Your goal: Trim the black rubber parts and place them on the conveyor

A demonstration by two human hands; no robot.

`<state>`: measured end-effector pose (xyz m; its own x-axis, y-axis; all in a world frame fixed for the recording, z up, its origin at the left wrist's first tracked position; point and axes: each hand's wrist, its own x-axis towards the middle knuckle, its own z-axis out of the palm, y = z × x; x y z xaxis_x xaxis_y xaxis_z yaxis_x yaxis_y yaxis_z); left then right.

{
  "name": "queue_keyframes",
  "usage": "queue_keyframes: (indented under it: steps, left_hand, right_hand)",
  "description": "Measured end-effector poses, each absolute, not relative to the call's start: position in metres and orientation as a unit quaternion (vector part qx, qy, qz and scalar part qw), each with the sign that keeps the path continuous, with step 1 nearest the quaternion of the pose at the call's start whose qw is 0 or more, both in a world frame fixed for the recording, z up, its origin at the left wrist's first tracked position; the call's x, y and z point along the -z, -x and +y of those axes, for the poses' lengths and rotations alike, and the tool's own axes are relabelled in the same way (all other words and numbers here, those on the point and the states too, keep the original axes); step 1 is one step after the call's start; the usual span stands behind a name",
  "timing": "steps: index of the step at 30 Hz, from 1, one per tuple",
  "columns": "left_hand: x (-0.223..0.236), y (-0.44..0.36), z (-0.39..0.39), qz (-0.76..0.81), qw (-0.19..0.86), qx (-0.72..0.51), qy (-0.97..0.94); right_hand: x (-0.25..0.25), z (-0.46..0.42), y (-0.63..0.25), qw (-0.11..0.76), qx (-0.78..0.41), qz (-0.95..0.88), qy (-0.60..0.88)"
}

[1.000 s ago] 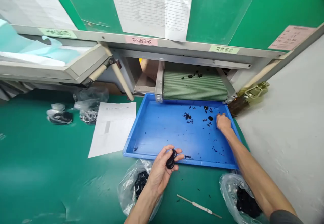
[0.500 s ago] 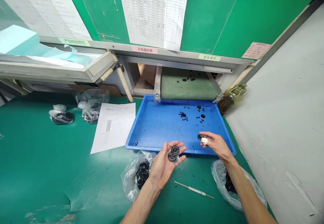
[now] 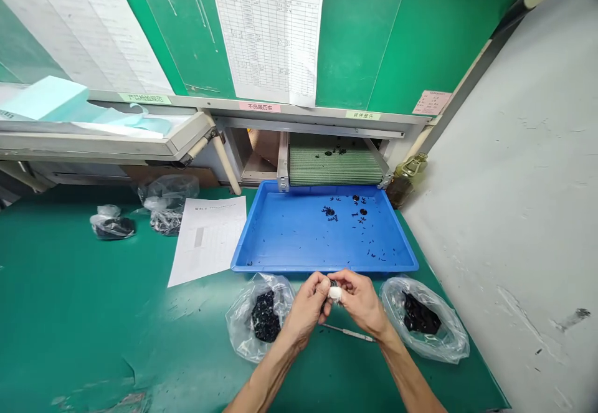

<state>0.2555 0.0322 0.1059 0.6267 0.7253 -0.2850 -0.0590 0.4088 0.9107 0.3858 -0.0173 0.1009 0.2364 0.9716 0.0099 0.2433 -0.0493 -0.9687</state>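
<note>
In front of the blue tray's near rim, my two hands meet. My left hand (image 3: pixel 306 307) is closed around small round black discs (image 3: pixel 333 283), mostly covered by the fingers. The fingertips of my right hand (image 3: pixel 362 304) pinch at the same discs, and a white wrapping (image 3: pixel 334 293) covers one of its fingers. Just below the hands, a thin pen-like tool (image 3: pixel 355 334) lies on the green table. Inside the blue tray (image 3: pixel 280 238) are a few black discs (image 3: pixel 363 212) and many small black bits.
Open clear bags of black pieces flank my hands, one on the left (image 3: pixel 266 316) and one on the right (image 3: pixel 423 313). A green conveyor belt (image 3: pixel 331 170) ends above the tray. A paper sheet (image 3: pixel 208 238) and smaller bags (image 3: pixel 112 223) lie leftward. A wall (image 3: pixel 504 213) bounds the right.
My right hand has come from above the tray, with a disc, to my left hand. The open left palm has closed around its discs. Small black bits now show where the right hand was.
</note>
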Motion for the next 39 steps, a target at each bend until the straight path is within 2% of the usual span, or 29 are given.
queue_keyframes:
  steps: [4,7,12,18,24,32,36,39]
  left_hand:
    - [-0.106,-0.256,0.028,0.368,0.748,-0.254,-0.49]
    - [-0.106,-0.261,0.028,0.345,0.782,-0.272,-0.442]
    - [-0.102,-0.269,0.041,0.347,0.838,-0.361,-0.218]
    - [-0.099,-0.274,0.067,0.376,0.819,-0.432,-0.001]
    - [-0.096,-0.266,0.083,0.357,0.815,-0.456,0.027]
    - [-0.089,-0.255,0.08,0.357,0.815,-0.453,0.045]
    - [-0.088,-0.259,0.073,0.364,0.828,-0.425,0.047]
    - [-0.087,-0.262,0.071,0.367,0.833,-0.412,0.049]
  right_hand:
    - [-0.098,-0.019,-0.382,0.496,-0.383,-0.468,0.623]
    - [-0.095,-0.013,-0.386,0.488,-0.375,-0.469,0.634]
    - [-0.092,0.003,-0.407,0.502,-0.313,-0.46,0.662]
    - [-0.108,0.007,-0.407,0.506,-0.299,-0.474,0.656]
    - [-0.113,0.001,-0.39,0.443,-0.324,-0.504,0.667]
    - [-0.067,-0.016,-0.393,0.395,-0.341,-0.481,0.705]
    - [-0.052,-0.025,-0.397,0.385,-0.314,-0.476,0.726]
    - [-0.057,-0.021,-0.409,0.383,-0.252,-0.5,0.734]
